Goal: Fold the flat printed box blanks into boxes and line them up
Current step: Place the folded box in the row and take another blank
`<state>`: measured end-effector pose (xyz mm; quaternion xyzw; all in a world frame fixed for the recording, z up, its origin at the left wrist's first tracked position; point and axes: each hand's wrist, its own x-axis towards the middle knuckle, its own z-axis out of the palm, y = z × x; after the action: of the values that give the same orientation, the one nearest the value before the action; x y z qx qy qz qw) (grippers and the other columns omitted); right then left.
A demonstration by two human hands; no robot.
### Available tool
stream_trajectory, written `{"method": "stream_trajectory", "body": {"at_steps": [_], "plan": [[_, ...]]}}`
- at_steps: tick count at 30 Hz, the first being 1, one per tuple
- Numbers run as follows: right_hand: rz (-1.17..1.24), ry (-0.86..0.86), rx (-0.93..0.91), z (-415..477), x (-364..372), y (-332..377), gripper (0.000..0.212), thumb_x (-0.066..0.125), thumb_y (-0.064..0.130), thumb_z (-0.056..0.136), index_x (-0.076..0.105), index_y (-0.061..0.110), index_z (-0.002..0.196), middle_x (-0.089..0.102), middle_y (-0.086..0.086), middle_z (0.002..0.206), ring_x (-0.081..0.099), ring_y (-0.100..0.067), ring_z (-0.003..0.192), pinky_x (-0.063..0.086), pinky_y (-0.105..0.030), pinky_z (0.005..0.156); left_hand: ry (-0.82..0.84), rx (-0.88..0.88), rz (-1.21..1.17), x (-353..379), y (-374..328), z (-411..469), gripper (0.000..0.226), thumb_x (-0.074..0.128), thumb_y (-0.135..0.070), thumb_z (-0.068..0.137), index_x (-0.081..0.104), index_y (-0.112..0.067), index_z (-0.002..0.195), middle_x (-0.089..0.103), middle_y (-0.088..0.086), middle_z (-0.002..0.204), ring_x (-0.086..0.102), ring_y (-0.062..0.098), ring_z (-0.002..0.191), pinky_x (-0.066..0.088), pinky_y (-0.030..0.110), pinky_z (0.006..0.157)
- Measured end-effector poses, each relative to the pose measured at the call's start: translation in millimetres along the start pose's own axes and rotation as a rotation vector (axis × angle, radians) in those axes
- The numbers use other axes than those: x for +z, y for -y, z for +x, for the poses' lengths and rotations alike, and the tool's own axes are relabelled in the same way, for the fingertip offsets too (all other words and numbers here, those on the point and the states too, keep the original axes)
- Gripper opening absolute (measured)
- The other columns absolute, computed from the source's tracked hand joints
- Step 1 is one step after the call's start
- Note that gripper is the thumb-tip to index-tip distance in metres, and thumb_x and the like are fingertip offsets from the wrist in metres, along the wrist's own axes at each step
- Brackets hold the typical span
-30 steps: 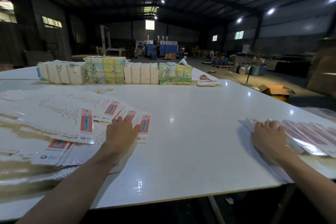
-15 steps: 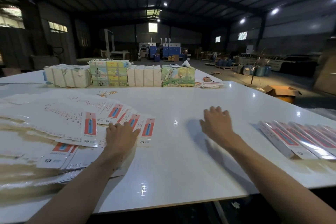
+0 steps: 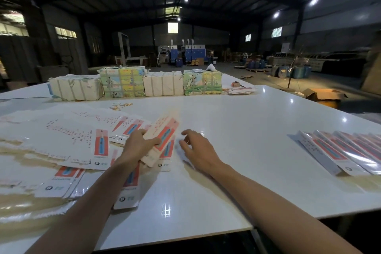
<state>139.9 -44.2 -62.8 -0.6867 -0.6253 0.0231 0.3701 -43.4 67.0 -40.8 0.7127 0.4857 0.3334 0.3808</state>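
The heap of flat blanks (image 3: 61, 142) is cut off at the left edge of the white counter (image 3: 237, 130), and its print is too blurred to read. One blank (image 3: 162, 136) is lifted off the heap's right end, tilted, clenched in the grip of the left hand (image 3: 137, 146). The right hand (image 3: 198, 148) is held just right of it, fingers released, perhaps touching the counter. Folded boxes (image 3: 346, 150) are lined up well right of the heap, partly cropped. Wrapped bundles (image 3: 136, 84) are ranged behind.
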Motion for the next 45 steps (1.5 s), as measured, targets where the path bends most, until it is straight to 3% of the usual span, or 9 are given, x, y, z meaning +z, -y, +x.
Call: {"method": "stream_trajectory", "body": {"at_steps": [2, 5, 9, 16, 21, 27, 33, 37, 45], "plan": [[0.34, -0.031, 0.111, 1.2, -7.1, 3.6, 0.043, 0.047, 0.043, 0.111, 0.046, 0.022, 0.148, 0.068, 0.002, 0.114, 0.066, -0.014, 0.104, 0.056, -0.042, 0.095, 0.208, -0.098, -0.326, 9.0, -9.2, -7.5, 0.046, 0.081, -0.015, 0.092, 0.064, -0.013, 0.134, 0.079, 0.01, 0.11, 0.08, 0.026, 0.09, 0.063, 0.037, 0.063], [0.694, -0.028, 0.219, 0.9, -13.1, 7.4, 0.044, 0.049, 0.051, 0.109, 0.034, 0.036, 0.147, 0.069, 0.011, 0.11, 0.075, -0.003, 0.093, 0.062, -0.026, 0.075, 0.417, -0.039, -0.4, 29.6, -12.2, -18.7, 0.047, 0.081, -0.009, 0.09, 0.063, -0.013, 0.134, 0.08, 0.01, 0.111, 0.078, 0.031, 0.101, 0.064, 0.051, 0.085], [0.946, -0.165, 0.273, 4.7, -17.4, 5.7, 0.023, 0.057, 0.028, 0.109, 0.043, 0.025, 0.127, 0.069, -0.003, 0.116, 0.079, -0.008, 0.086, 0.062, -0.024, 0.063, 0.525, 0.084, -0.313, 50.0, -10.6, -27.5, 0.073, 0.095, -0.042, 0.067, 0.06, -0.03, 0.129, 0.079, 0.003, 0.112, 0.077, 0.028, 0.105, 0.062, 0.053, 0.092], [0.963, -0.088, 0.283, 4.0, -19.9, 7.4, 0.035, 0.072, 0.028, 0.1, 0.054, 0.026, 0.13, 0.081, 0.005, 0.094, 0.081, -0.022, 0.081, 0.061, -0.025, 0.059, 0.417, -0.002, -0.694, 64.7, -22.5, -36.2, 0.067, 0.069, -0.066, 0.078, 0.066, -0.026, 0.132, 0.077, 0.017, 0.104, 0.079, 0.032, 0.09, 0.065, 0.046, 0.08], [0.839, -0.048, 0.2, 5.4, -18.1, 9.9, 0.087, 0.079, 0.032, 0.095, 0.02, 0.049, 0.157, 0.069, 0.004, 0.117, 0.08, -0.014, 0.086, 0.064, -0.027, 0.063, 0.436, -0.07, -0.795, 55.1, -18.6, -35.9, 0.052, 0.056, -0.062, 0.1, 0.067, -0.02, 0.129, 0.079, 0.005, 0.084, 0.077, 0.02, 0.069, 0.063, 0.032, 0.06], [0.465, -0.068, 0.088, 6.9, -12.6, 6.2, 0.044, 0.069, 0.046, 0.1, 0.052, 0.037, 0.14, 0.054, 0.005, 0.126, 0.075, -0.008, 0.088, 0.062, -0.021, 0.062, 0.424, -0.129, -0.834, 45.8, -21.1, -30.3, 0.046, 0.058, -0.063, 0.091, 0.072, -0.02, 0.089, 0.072, 0.011, 0.076, 0.071, 0.023, 0.06, 0.06, 0.037, 0.065], [0.63, -0.017, 0.134, 14.0, -32.1, -1.4, 0.031, 0.07, 0.035, 0.101, 0.054, 0.01, 0.109, 0.073, -0.004, 0.092, 0.074, -0.005, 0.073, 0.055, -0.017, 0.063, 0.726, -0.138, -0.763, 38.9, -20.6, -34.2, 0.065, 0.057, -0.071, 0.095, 0.063, -0.012, 0.122, 0.071, 0.02, 0.11, 0.071, 0.035, 0.092, 0.059, 0.047, 0.086], [0.606, 0.047, 0.112, 15.4, -38.9, -5.9, 0.034, 0.07, 0.042, 0.101, 0.067, 0.009, 0.091, 0.078, -0.005, 0.083, 0.074, -0.01, 0.073, 0.053, -0.016, 0.066, 0.852, -0.124, -0.737, 37.0, -20.2, -35.4, 0.077, 0.068, -0.076, 0.081, 0.066, -0.011, 0.122, 0.07, 0.019, 0.109, 0.071, 0.032, 0.086, 0.06, 0.042, 0.08], [0.829, 0.148, 0.22, 16.6, -47.3, -12.1, 0.048, 0.066, 0.039, 0.103, 0.076, -0.008, 0.096, 0.078, -0.014, 0.087, 0.073, -0.023, 0.078, 0.056, -0.022, 0.075, 0.952, -0.103, -0.74, 35.7, -16.6, -29.4, 0.078, 0.056, -0.072, 0.093, 0.065, -0.007, 0.135, 0.067, 0.017, 0.114, 0.07, 0.03, 0.091, 0.06, 0.041, 0.083]]}}
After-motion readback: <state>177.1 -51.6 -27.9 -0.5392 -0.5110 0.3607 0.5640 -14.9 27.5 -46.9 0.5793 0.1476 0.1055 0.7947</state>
